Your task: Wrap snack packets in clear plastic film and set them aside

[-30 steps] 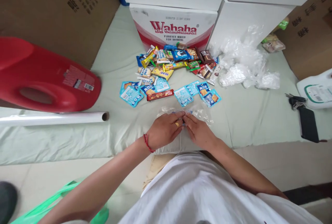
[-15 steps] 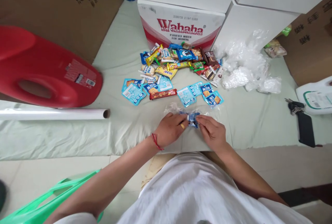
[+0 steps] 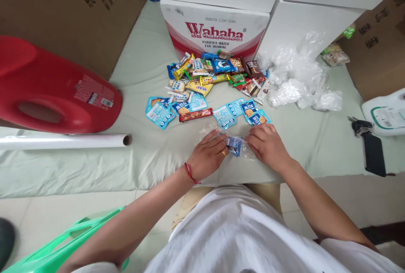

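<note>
A small blue snack packet (image 3: 234, 146) lies near the table's front edge inside thin clear plastic wrap (image 3: 248, 151). My left hand (image 3: 209, 153) is closed over the packet's left end, its fingers bent and pressed together. The wrap's right side is pinched by my right hand (image 3: 267, 146), a little apart from the packet; its fingertips are partly hidden. Just beyond my hands lie a red snack bar (image 3: 195, 115) and several light-blue biscuit sachets (image 3: 224, 115).
A pile of mixed wrapped snacks (image 3: 215, 74) sits before the Wahaha carton (image 3: 218, 32). Crumpled clear bags (image 3: 294, 79) are at its right. A red jug (image 3: 60, 91) and a white roll (image 3: 63, 140) lie left; keys (image 3: 360, 126) and a black case (image 3: 373, 153) lie right.
My right hand has moved right, off the blue packet's end and onto the clear wrap, which now spreads out on that side. My left hand stays at the packet's left end.
</note>
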Demonstrator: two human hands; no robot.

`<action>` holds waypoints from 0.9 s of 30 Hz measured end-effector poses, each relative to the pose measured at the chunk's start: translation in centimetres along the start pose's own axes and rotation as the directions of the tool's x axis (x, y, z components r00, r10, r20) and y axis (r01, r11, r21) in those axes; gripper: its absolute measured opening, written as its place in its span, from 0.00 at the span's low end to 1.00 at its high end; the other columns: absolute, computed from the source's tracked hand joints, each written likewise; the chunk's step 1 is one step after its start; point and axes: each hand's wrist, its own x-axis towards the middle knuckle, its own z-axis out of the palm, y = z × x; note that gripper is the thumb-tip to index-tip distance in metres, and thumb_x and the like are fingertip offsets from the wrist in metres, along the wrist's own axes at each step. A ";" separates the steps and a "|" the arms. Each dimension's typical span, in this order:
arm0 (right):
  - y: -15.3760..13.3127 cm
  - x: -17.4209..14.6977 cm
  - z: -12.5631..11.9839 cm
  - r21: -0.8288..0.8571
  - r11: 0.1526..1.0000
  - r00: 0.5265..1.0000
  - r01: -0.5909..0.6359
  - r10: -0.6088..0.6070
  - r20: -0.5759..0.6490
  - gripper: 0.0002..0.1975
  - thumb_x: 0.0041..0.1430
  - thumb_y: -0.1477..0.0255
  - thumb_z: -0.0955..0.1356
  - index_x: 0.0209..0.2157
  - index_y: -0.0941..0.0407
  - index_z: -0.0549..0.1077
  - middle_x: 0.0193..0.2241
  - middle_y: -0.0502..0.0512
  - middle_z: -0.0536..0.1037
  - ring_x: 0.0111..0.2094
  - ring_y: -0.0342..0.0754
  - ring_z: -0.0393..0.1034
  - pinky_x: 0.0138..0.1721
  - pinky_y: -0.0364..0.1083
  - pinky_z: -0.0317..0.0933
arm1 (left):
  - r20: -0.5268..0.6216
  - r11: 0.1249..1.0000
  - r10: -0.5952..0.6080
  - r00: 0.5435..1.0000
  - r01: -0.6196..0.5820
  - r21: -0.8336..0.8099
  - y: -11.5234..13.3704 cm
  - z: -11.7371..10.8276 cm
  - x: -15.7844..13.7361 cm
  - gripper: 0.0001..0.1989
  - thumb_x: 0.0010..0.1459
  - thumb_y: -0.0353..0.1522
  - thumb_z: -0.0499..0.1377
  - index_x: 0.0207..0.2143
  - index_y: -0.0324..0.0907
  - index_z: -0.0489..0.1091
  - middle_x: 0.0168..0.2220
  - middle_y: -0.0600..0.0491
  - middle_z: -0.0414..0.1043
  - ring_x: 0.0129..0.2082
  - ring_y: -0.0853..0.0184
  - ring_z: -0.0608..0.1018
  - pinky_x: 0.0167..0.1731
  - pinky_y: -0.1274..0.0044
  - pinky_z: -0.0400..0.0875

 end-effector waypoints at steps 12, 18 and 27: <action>-2.1 -10.0 -0.2 0.697 0.699 0.984 -0.160 0.173 0.052 0.13 0.71 0.62 0.65 0.42 0.52 0.80 0.31 0.55 0.81 0.37 0.51 0.75 0.44 0.54 0.70 | 0.094 0.990 0.132 0.987 -0.137 0.043 -0.2 0.3 0.5 0.18 0.70 0.26 0.52 0.59 0.43 0.69 0.36 0.51 0.75 0.39 0.64 0.78 0.54 0.66 0.75; 0.8 -7.7 0.6 0.628 0.424 0.626 -0.653 0.769 0.133 0.24 0.70 0.51 0.63 0.52 0.55 0.76 0.39 0.57 0.82 0.40 0.51 0.76 0.41 0.49 0.70 | 0.066 0.981 0.184 0.981 -0.187 0.047 -0.1 0.8 0.3 0.19 0.69 0.25 0.54 0.60 0.42 0.70 0.36 0.49 0.74 0.44 0.61 0.76 0.57 0.64 0.72; -3.1 -7.4 0.6 0.449 0.633 0.776 -0.630 0.502 0.382 0.13 0.61 0.62 0.68 0.28 0.55 0.75 0.31 0.54 0.73 0.39 0.52 0.69 0.43 0.49 0.63 | 0.072 0.986 0.044 0.996 -0.055 0.159 2.1 0.5 -0.2 0.17 0.69 0.27 0.57 0.58 0.44 0.72 0.33 0.52 0.74 0.41 0.62 0.76 0.47 0.67 0.66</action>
